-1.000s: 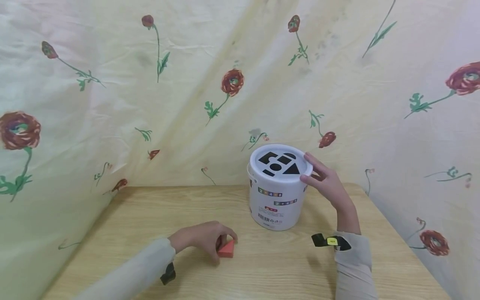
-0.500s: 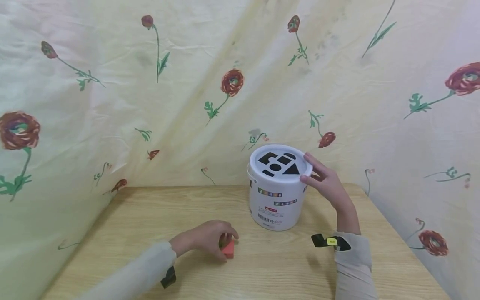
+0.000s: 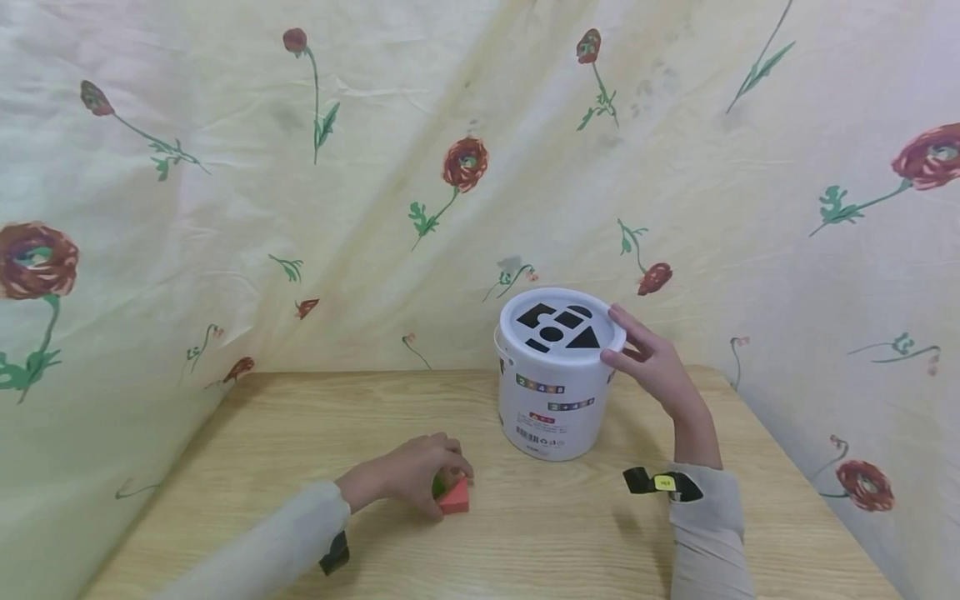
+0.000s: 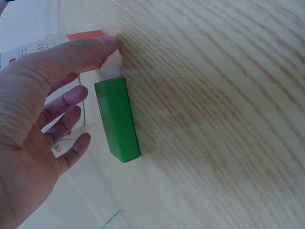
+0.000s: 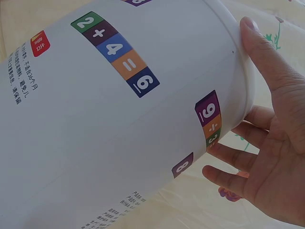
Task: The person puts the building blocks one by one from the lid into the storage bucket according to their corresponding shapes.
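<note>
My left hand [image 3: 422, 473] pinches a red wedge-shaped block [image 3: 454, 498] low over the tabletop, thumb on the near side and fingers beyond. In the left wrist view the thumb covers much of that block. A green block [image 4: 117, 120], long and angular, lies on the table beneath the palm, apart from the fingers; in the head view the hand hides most of it. My right hand [image 3: 654, 372] grips the rim of a white bucket [image 3: 555, 408], thumb near the front and fingers round the right side. Its lid [image 3: 510, 340] has several black shape-cut holes.
The wooden table [image 3: 300, 417] carries the bucket at its back right. A flowered cloth [image 3: 375, 208] hangs behind and along both sides. A thin handle [image 3: 497, 343] shows on the bucket's left side.
The left fingers have shifted slightly around the red block, which stays in nearly the same spot. More of the green block shows beside it. The right hand and bucket have not moved.
</note>
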Action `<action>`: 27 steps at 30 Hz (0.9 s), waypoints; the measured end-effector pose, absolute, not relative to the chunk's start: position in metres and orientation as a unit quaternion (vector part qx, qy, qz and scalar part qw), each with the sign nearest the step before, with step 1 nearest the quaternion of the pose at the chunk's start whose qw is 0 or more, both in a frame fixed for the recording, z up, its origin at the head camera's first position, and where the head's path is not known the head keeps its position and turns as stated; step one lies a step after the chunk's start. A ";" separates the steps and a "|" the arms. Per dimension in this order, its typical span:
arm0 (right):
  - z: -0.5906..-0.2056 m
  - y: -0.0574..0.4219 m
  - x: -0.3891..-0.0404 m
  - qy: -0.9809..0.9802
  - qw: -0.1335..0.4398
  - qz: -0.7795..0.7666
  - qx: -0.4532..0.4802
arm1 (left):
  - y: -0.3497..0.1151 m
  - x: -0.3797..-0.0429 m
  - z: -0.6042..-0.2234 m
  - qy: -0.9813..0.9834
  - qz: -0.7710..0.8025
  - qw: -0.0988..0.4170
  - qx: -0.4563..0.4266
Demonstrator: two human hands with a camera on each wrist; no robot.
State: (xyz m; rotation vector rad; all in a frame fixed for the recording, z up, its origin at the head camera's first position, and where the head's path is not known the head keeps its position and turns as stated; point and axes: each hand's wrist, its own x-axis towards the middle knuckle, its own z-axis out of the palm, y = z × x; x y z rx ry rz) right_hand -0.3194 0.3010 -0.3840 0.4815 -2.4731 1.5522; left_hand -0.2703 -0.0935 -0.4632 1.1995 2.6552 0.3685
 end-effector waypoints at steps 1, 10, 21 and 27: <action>-0.384 0.301 -0.320 -0.833 0.093 0.521 0.163 | -0.093 -0.270 -0.463 0.900 0.126 0.098 0.406; -0.386 0.301 -0.321 -0.836 0.098 0.515 0.159 | -0.089 -0.273 -0.474 0.899 0.179 0.100 0.387; -0.387 0.302 -0.319 -0.835 0.100 0.517 0.162 | -0.069 -0.279 -0.446 0.892 0.238 0.098 0.371; -0.387 0.301 -0.319 -0.834 0.096 0.519 0.159 | -0.062 -0.284 -0.402 0.873 0.298 0.049 0.383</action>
